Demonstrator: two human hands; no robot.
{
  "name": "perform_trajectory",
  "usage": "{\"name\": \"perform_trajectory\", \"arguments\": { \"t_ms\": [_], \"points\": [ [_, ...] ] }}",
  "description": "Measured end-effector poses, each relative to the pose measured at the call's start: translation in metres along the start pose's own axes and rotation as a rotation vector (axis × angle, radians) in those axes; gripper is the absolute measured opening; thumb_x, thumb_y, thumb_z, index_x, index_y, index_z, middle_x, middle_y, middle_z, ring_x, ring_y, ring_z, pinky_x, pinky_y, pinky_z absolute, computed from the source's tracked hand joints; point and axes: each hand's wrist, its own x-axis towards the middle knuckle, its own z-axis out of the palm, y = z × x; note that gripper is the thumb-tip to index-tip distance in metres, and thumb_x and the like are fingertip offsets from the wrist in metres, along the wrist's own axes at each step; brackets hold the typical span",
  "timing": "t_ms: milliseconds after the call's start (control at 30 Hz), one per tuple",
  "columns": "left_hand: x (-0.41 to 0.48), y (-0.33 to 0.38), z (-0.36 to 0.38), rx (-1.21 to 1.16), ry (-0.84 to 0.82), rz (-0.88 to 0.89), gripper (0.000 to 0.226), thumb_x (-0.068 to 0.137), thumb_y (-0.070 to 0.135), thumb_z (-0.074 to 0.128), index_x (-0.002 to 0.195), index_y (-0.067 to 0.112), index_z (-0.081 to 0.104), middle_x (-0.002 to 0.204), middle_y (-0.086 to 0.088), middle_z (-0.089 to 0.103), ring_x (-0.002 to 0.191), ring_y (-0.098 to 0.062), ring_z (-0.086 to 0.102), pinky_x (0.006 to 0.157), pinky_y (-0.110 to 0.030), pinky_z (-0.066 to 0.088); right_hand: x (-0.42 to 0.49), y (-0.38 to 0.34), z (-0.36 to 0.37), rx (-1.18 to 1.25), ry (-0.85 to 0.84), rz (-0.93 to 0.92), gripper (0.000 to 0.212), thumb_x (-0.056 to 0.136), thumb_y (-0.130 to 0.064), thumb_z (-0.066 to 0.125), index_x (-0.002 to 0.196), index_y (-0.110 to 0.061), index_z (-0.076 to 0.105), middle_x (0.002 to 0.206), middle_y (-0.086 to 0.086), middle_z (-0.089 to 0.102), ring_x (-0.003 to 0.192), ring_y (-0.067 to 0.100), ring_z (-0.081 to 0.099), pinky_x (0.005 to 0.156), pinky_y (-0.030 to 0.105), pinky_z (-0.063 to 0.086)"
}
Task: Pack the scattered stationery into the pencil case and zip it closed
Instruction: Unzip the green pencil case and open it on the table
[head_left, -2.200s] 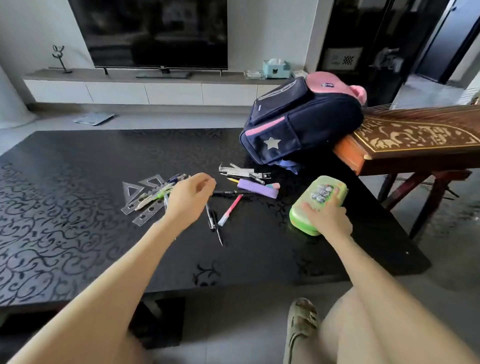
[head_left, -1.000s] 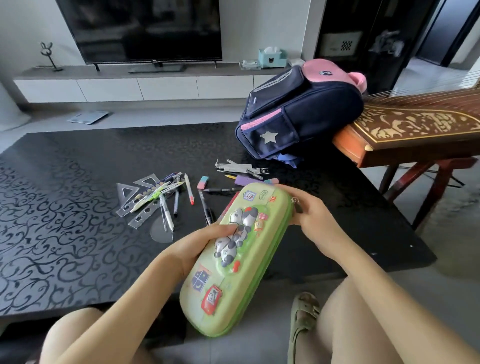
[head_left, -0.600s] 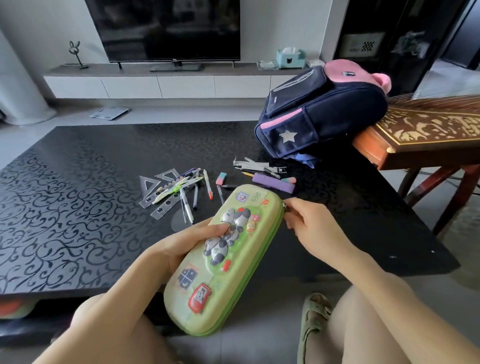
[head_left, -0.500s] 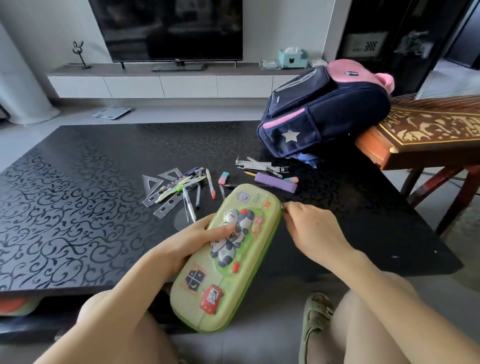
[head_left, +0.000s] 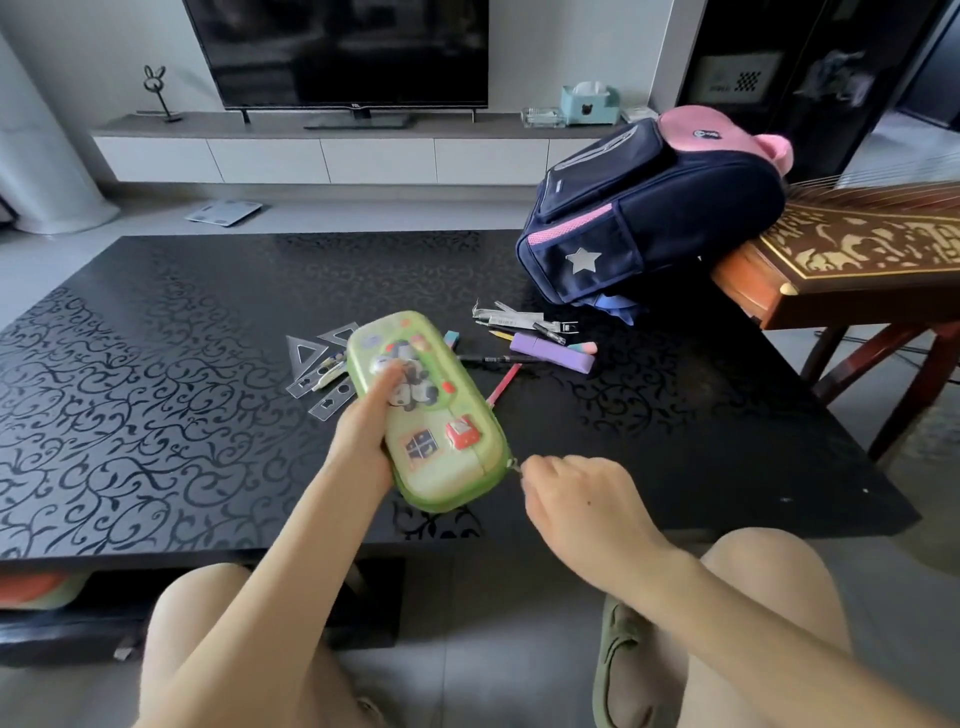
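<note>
From the head camera, the pencil case (head_left: 441, 415) is held at a tilt just above the near part of the black bench (head_left: 156, 395), lid side up, its far end over the scattered stationery. The left hand (head_left: 363, 436) grips it along its left edge, thumb pressed on the cartoon picture on top and fingers curled underneath. The right hand (head_left: 576, 499) is at the near right corner, fingertips closed on what looks like the zip pull (head_left: 514, 463); the case looks closed.

Behind it lie clear set squares (head_left: 310, 354), a black pen (head_left: 488, 359), a red pencil (head_left: 503, 385), a purple box (head_left: 551, 359) and a small eraser (head_left: 451, 339), all unpacked. A backpack (head_left: 649, 213) sits farther back on the right.

The case looks like a moulded hard shell: light, stiff and somewhat glossy, so it should keep its shape under a firm grip. Holding it across its width while drawing the pull around the rim seems best. The thin set squares are flat and may need a fingernail under an edge.
</note>
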Motion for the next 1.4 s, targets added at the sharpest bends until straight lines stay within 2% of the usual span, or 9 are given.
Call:
{"name": "perform_trajectory", "arguments": {
  "t_ms": [200, 300, 433, 600, 733, 933, 1133, 1233, 1400],
  "points": [
    [0.009, -0.014, 0.028, -0.327, 0.366, -0.006, 0.048, 0.071, 0.041, 0.074, 0.105, 0.012, 0.055, 0.090, -0.003, 0.067, 0.077, -0.022, 0.068, 0.074, -0.041, 0.057, 0.002, -0.044, 0.005, 0.006, 0.042, 0.067, 0.026, 0.067, -0.019, 0.077, 0.056, -0.018, 0.053, 0.042, -0.006, 0.048, 0.035, 0.015, 0.048, 0.041, 0.020, 0.024],
    [0.006, -0.025, 0.038, -0.332, 0.392, -0.040, 0.053, 0.072, 0.042, 0.074, 0.110, 0.012, 0.052, 0.094, -0.005, 0.064, 0.077, -0.023, 0.065, 0.077, -0.044, 0.057, -0.005, -0.046, 0.019, 0.082, 0.049, 0.035, 0.022, 0.077, -0.026, 0.069, 0.062, -0.019, 0.056, 0.043, -0.007, 0.051, 0.036, 0.014, 0.051, 0.038, 0.020, 0.027],
    [0.005, -0.026, 0.022, -0.149, 0.256, -0.005, 0.054, 0.073, 0.040, 0.074, 0.116, 0.013, 0.056, 0.102, -0.009, 0.069, 0.084, -0.026, 0.069, 0.080, -0.048, 0.056, -0.015, -0.012, 0.014, 0.461, -0.067, 0.287, 0.037, 0.087, -0.049, 0.046, 0.065, -0.021, 0.058, 0.053, -0.007, 0.056, 0.051, 0.010, 0.054, 0.047, 0.029, 0.039],
    [-0.010, -0.012, 0.010, 0.534, -0.234, 0.147, 0.033, 0.081, 0.028, 0.070, 0.109, 0.015, 0.059, 0.083, -0.007, 0.075, 0.067, -0.022, 0.071, 0.058, -0.035, 0.059, 0.004, 0.022, 0.002, 1.299, -0.272, 0.955, 0.028, 0.087, -0.047, 0.056, 0.105, -0.026, 0.059, 0.095, 0.003, 0.068, 0.082, 0.020, 0.068, 0.071, 0.039, 0.058],
    [-0.018, -0.005, 0.025, 1.069, -0.543, 0.081, 0.040, 0.074, 0.034, 0.074, 0.108, 0.040, 0.053, 0.096, 0.001, 0.073, 0.079, -0.019, 0.072, 0.069, -0.035, 0.059, 0.009, 0.024, 0.013, 1.634, -0.377, 1.071, 0.040, 0.079, -0.038, 0.070, 0.113, -0.018, 0.061, 0.103, 0.009, 0.072, 0.089, 0.028, 0.071, 0.073, 0.047, 0.058],
    [0.004, -0.023, 0.036, 1.726, -0.442, 0.557, 0.087, 0.069, 0.066, 0.062, 0.142, 0.040, 0.023, 0.131, 0.001, 0.052, 0.113, -0.021, 0.052, 0.092, -0.035, 0.045, -0.003, 0.028, 0.029, 1.627, -0.118, 1.406, 0.038, 0.075, -0.027, 0.076, 0.105, -0.007, 0.065, 0.098, 0.015, 0.072, 0.086, 0.031, 0.070, 0.063, 0.043, 0.059],
    [0.010, -0.061, 0.013, 2.126, -0.445, 0.621, 0.107, 0.064, 0.063, 0.068, 0.145, 0.040, 0.002, 0.145, -0.002, 0.028, 0.128, -0.026, 0.033, 0.097, -0.042, 0.040, -0.010, 0.031, 0.039, 1.650, -0.202, 1.649, 0.043, 0.077, -0.027, 0.076, 0.108, -0.003, 0.060, 0.103, 0.022, 0.066, 0.084, 0.035, 0.068, 0.055, 0.039, 0.060],
    [0.019, -0.051, 0.008, 2.015, -0.455, 0.576, 0.105, 0.061, 0.062, 0.071, 0.143, 0.045, 0.007, 0.140, 0.000, 0.035, 0.125, -0.026, 0.035, 0.098, -0.042, 0.038, -0.014, 0.037, 0.036, 1.484, -0.400, 1.518, 0.050, 0.078, -0.041, 0.072, 0.105, 0.000, 0.060, 0.088, 0.026, 0.070, 0.074, 0.035, 0.071, 0.057, 0.037, 0.060],
    [0.029, -0.030, 0.005, 1.866, -0.528, 0.483, 0.088, 0.064, 0.059, 0.072, 0.139, 0.044, 0.028, 0.133, 0.007, 0.045, 0.119, -0.019, 0.044, 0.097, -0.033, 0.040, -0.027, 0.061, 0.034, 0.572, -0.463, 1.103, 0.074, 0.072, -0.069, 0.058, 0.112, -0.008, 0.053, 0.091, 0.004, 0.069, 0.082, 0.022, 0.067, 0.067, 0.035, 0.051]
  ]
}}
